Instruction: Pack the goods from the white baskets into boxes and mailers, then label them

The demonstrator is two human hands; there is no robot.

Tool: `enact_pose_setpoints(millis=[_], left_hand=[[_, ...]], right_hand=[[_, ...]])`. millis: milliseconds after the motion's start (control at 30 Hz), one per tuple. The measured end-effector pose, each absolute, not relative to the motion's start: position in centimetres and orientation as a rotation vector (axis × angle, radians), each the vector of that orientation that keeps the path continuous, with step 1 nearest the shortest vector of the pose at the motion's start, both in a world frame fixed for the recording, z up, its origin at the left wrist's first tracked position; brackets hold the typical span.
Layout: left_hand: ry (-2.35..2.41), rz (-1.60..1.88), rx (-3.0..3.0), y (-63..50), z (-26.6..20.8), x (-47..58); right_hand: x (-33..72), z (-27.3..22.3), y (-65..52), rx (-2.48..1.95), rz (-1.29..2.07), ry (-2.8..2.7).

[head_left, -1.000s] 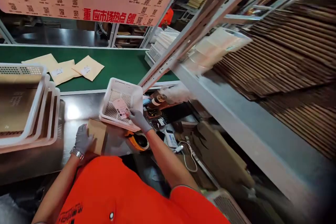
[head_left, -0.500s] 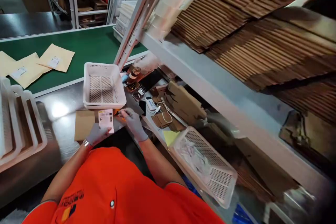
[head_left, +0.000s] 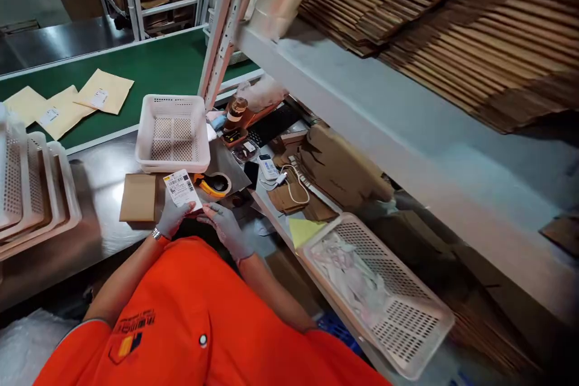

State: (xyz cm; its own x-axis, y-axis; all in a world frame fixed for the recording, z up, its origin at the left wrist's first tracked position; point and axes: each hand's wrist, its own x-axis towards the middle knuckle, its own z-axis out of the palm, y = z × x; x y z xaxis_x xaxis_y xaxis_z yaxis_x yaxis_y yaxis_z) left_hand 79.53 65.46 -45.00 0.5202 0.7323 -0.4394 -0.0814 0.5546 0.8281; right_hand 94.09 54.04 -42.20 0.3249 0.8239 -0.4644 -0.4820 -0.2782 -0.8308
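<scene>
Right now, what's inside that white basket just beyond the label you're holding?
Nothing shows inside the white basket: only its perforated floor. Its near wall hides a strip of the floor.

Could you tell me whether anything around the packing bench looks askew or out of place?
The white basket at lower right sits tilted, one corner hanging past the ledge, with crumpled paper inside. The label in both hands and the brown envelope look orderly.

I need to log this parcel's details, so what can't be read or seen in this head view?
- White barcode label, held by left hand and right hand: print too small.
- Flat brown cardboard box: contents hidden.
- Stacked white plastic trays: cut off by left edge.
</scene>
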Motion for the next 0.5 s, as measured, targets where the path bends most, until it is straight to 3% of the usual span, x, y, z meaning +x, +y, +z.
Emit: enact_pose_setpoints(millis=[500], left_hand=[[1.005,0.446,0.924,56.3,-44.2,83.4]], right_hand=[[98.0,-44.5,44.9,-1.304,1.290,-0.286]])
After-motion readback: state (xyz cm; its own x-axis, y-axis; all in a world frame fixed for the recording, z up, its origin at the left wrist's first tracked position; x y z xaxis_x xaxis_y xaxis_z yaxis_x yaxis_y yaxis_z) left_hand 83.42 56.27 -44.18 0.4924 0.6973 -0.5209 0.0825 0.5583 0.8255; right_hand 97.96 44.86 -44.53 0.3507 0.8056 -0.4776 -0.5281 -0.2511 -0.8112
